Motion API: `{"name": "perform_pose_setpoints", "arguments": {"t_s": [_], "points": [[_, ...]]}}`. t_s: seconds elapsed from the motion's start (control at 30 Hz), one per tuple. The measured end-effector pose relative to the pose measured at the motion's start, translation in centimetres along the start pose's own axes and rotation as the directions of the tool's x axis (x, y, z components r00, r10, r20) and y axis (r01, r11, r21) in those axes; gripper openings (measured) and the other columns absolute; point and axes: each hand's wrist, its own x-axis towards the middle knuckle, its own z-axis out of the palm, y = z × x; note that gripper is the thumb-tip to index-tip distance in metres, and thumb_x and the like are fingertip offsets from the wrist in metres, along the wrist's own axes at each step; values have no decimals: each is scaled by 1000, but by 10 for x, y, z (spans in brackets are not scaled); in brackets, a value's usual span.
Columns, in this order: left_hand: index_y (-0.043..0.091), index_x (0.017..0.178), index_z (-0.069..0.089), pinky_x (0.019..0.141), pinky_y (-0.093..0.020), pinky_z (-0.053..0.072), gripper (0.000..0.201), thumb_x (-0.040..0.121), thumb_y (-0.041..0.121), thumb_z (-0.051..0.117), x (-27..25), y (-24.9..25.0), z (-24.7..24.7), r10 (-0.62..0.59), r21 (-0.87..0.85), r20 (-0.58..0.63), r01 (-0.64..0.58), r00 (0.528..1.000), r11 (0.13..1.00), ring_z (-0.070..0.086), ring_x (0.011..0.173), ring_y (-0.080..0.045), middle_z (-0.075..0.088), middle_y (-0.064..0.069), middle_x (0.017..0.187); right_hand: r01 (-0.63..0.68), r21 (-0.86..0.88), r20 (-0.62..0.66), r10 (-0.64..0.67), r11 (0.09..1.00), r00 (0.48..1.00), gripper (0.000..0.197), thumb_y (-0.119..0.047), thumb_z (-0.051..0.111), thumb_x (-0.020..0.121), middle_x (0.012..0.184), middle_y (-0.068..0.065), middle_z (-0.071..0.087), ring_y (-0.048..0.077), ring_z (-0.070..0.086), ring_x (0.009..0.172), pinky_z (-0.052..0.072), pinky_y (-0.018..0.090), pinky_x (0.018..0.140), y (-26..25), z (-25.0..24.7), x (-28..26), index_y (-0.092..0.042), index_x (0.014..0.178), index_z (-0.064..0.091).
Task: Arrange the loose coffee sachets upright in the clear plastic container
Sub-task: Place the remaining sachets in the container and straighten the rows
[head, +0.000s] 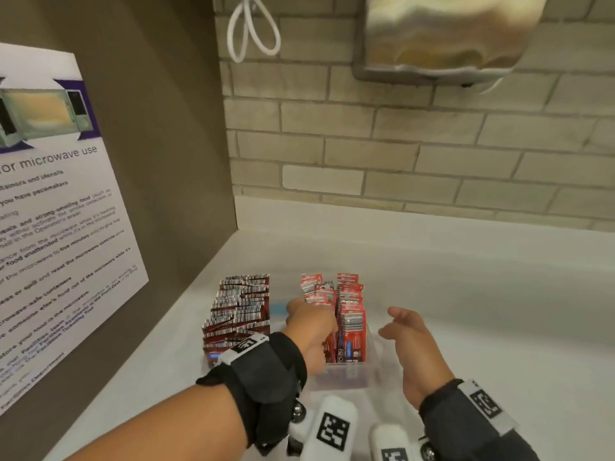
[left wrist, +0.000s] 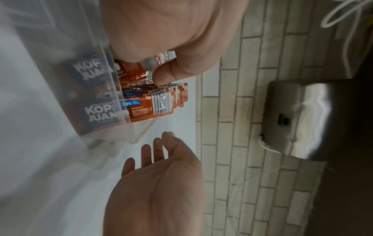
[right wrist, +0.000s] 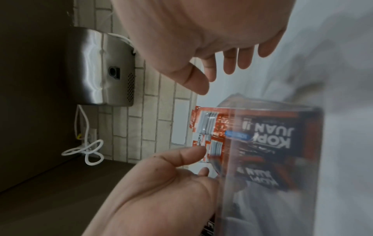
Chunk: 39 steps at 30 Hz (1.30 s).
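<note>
White counter carries the clear plastic container, its red coffee sachets standing long axis up; left hand pinches several, right hand hovers slack-fingered beside it.

The clear plastic container of red coffee sachets serves as landmark. Its near wall is smeared by blur in the head view, and its left half is covered by the left hand, whose fingertips are hidden among the sachets. In the left wrist view the sachet print behind the container wall is cut short and hazy. Left of the container, the white microwave notice runs off the picture's edge, its small print unreadable. Above and behind the container, the steel wall-mounted dispenser is cropped at the top.
</note>
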Motion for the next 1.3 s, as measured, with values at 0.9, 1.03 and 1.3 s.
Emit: {"name": "perform_pose_setpoints", "arguments": {"t_s": [0.9, 1.03, 1.3], "points": [[6, 125, 41, 80, -46, 56, 38, 92, -11, 40, 12, 1, 3, -43, -3, 22, 43, 999, 999, 69, 92, -34, 65, -21, 111, -37, 26, 231, 30, 999, 973, 28, -2, 40, 93, 110, 2, 53, 17, 43, 104, 26, 32, 85, -4, -12, -7, -9, 115, 55], [9, 121, 35, 88, -46, 52, 41, 89, -16, 39, 15, -2, 3, -47, 61, -4, 47, 999, 997, 65, 98, -31, 61, -17, 111, -39, 33, 233, 30, 999, 972, 27, -2, 41, 93, 112, 4, 53, 13, 47, 97, 27, 31, 84, -3, -12, -10, -8, 115, 55], [7, 87, 50, 71, -33, 56, 19, 92, -10, 42, 11, 2, 8, -13, 221, 48, 2, 999, 975, 60, 75, -21, 56, -9, 83, -33, 30, 224, 25, 999, 974, 25, -3, 42, 93, 99, 0, 55, 3, 47, 86, 30, 30, 75, 0, -14, -11, -6, 113, 56]]}}
